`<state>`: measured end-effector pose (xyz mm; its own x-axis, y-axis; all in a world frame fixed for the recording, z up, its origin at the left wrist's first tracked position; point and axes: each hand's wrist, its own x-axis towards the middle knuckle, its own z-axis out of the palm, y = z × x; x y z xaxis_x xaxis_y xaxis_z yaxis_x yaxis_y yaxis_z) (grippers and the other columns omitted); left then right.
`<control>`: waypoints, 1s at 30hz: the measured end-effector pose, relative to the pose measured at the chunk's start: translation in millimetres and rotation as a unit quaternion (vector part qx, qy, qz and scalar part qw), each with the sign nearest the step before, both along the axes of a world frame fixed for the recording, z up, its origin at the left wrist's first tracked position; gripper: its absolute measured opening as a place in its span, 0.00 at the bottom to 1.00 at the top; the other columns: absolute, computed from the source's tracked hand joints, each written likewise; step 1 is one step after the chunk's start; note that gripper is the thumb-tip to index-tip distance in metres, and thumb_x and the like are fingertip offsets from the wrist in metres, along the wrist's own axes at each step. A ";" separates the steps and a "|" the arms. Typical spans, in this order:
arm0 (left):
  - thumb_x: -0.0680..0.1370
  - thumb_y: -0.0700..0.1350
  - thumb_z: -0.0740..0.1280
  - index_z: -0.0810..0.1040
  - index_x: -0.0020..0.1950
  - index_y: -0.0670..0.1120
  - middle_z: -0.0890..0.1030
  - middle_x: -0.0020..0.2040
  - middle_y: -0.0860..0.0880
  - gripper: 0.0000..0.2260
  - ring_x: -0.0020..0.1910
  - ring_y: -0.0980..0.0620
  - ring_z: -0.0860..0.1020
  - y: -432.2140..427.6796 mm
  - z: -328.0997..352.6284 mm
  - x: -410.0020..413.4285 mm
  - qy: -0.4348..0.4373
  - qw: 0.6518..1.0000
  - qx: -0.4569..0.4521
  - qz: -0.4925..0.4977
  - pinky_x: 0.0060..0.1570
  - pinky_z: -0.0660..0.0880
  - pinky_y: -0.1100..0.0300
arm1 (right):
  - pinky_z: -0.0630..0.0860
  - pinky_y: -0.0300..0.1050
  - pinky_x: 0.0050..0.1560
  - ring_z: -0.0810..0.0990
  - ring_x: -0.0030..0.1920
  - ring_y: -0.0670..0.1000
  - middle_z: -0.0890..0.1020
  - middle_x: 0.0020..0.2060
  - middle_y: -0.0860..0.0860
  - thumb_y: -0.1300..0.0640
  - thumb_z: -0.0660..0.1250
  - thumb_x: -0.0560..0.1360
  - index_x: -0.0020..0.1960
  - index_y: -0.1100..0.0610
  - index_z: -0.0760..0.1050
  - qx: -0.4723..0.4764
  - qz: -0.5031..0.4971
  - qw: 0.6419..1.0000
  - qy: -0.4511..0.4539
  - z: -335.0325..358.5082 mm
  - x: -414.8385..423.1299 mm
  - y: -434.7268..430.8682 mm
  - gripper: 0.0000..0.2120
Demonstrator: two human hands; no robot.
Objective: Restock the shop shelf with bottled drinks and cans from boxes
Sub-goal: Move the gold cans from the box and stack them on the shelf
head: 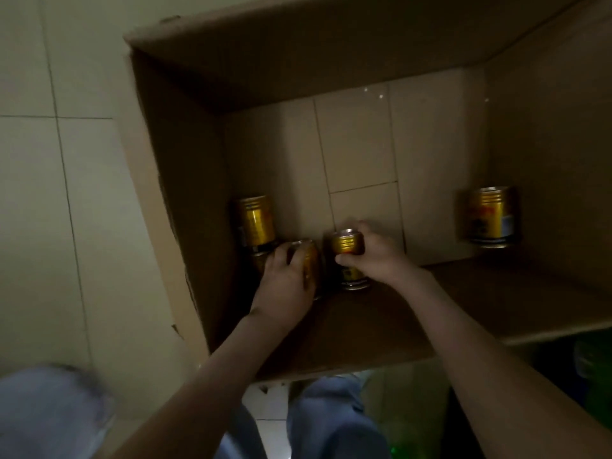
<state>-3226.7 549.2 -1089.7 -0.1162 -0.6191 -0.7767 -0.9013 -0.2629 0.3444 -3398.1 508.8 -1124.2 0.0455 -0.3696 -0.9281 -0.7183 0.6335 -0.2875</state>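
Knees [331, 422] below; my left hand [284, 283] wraps a gold can [310, 260], my right hand [376, 253] pinches the top of a second can [346, 245] (box [331, 61] nearly empty). Picking step; next I lift both clear.

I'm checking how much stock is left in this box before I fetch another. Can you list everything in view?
cardboard box: one, brown, open, on the floor
left-wall can: one, gold, inside the box; a dark shape just below it may be another can
right-wall can: one, gold, inside the box
left-hand can: one, gold, inside the box, near side
right-hand can: one, gold, beside the left-hand can
floor tiles: pale, left of the box
green things: blurred, lower right; cannot tell what
legs: two, blue trousers, bottom edge
left hand: grips the left-hand can
right hand: grips the right-hand can
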 end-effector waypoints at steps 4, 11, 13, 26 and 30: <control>0.76 0.53 0.69 0.54 0.77 0.54 0.56 0.76 0.47 0.34 0.75 0.44 0.53 -12.3 13.1 -6.7 0.070 0.993 0.056 0.083 0.71 0.56 0.52 | 0.71 0.48 0.62 0.71 0.65 0.52 0.72 0.66 0.50 0.52 0.72 0.73 0.75 0.49 0.58 -0.012 -0.120 0.990 -0.071 22.6 -12.1 -7.6 0.36; 0.69 0.49 0.76 0.66 0.63 0.53 0.77 0.52 0.59 0.27 0.53 0.59 0.77 -51.7 61.6 3.8 0.185 0.944 0.116 0.245 0.40 0.70 0.77 | 0.74 0.36 0.57 0.76 0.58 0.43 0.76 0.58 0.45 0.54 0.74 0.68 0.76 0.45 0.58 -0.011 -0.248 0.944 -0.216 87.2 15.4 -22.1 0.40; 0.68 0.49 0.77 0.67 0.57 0.54 0.76 0.47 0.61 0.24 0.46 0.64 0.75 -57.5 84.4 22.6 0.156 0.959 0.082 0.221 0.39 0.68 0.78 | 0.76 0.42 0.59 0.77 0.60 0.47 0.76 0.59 0.45 0.53 0.70 0.71 0.74 0.44 0.60 -0.001 -0.305 0.919 -0.249 98.6 28.0 -20.9 0.35; 0.55 0.59 0.80 0.69 0.53 0.60 0.80 0.49 0.54 0.31 0.47 0.53 0.81 -38.1 147.7 152.6 0.114 0.904 -0.030 0.411 0.44 0.79 0.57 | 0.75 0.60 0.59 0.71 0.63 0.61 0.65 0.67 0.61 0.57 0.72 0.72 0.73 0.42 0.46 0.005 0.030 0.999 0.037 8.2 89.4 35.8 0.42; 0.59 0.56 0.79 0.69 0.59 0.55 0.79 0.49 0.54 0.33 0.48 0.53 0.80 -31.4 140.3 149.9 0.111 0.909 -0.028 0.402 0.49 0.80 0.51 | 0.73 0.57 0.60 0.71 0.62 0.61 0.65 0.66 0.60 0.57 0.69 0.74 0.75 0.46 0.49 -0.060 0.084 0.993 0.052 9.5 97.7 28.7 0.39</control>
